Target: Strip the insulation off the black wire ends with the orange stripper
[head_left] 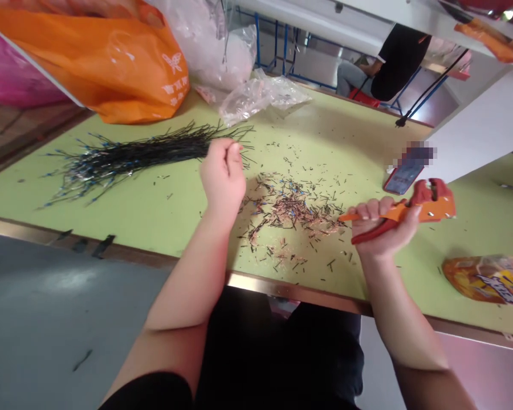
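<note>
Wraps the right hand (388, 239) round an orange-red wire stripper (436, 209), right of frame. Could clog it by dipping into mid-frame wire clippings (293, 208). Curls the left hand (223, 175) closed (cannot tell on what), near black wires (166, 151), upper left; could tangle them by tugging.

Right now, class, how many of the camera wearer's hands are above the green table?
2: the left hand, curled near the black wires, and the right hand, gripping the orange-and-red tool. Neither is hidden.
</note>
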Motion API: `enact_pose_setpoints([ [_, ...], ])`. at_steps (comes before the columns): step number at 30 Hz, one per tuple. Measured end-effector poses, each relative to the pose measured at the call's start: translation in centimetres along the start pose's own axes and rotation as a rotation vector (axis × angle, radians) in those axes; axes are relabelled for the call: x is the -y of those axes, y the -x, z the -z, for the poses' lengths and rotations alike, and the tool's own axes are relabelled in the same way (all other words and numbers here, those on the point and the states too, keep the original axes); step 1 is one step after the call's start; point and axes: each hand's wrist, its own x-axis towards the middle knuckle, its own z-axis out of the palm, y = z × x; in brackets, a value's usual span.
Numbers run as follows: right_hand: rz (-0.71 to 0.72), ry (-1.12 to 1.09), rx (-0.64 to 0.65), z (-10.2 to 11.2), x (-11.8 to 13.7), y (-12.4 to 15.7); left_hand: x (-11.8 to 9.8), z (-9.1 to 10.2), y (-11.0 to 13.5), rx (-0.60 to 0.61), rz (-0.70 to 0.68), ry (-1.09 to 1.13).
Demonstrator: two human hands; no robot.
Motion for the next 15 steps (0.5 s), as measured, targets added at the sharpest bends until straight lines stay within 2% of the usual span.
enact_pose_setpoints([
  [2, -0.078, 0.004, 0.010, -0.2, -0.8, -0.3, -1.1, -0.4, 0.6, 0.149, -0.073, 0.000],
  [4, -0.179, 0.033, 0.107, -0.7, -2.2, 0.0, -3.3, -1.0, 2.2, 0.341, -0.227, 0.007],
  [6, -0.260, 0.063, 0.228, -1.0, -3.7, 0.6, -5.6, -1.5, 3.9, 0.450, -0.354, 0.022],
  [9, -0.352, 0.112, 0.313, -1.1, -5.0, 1.5, -7.4, -1.5, 5.5, 0.481, -0.438, 0.032],
  [15, -0.345, 0.110, 0.243, -0.9, -5.7, 1.9, -7.9, -1.1, 5.8, 0.405, -0.531, 0.023],
])
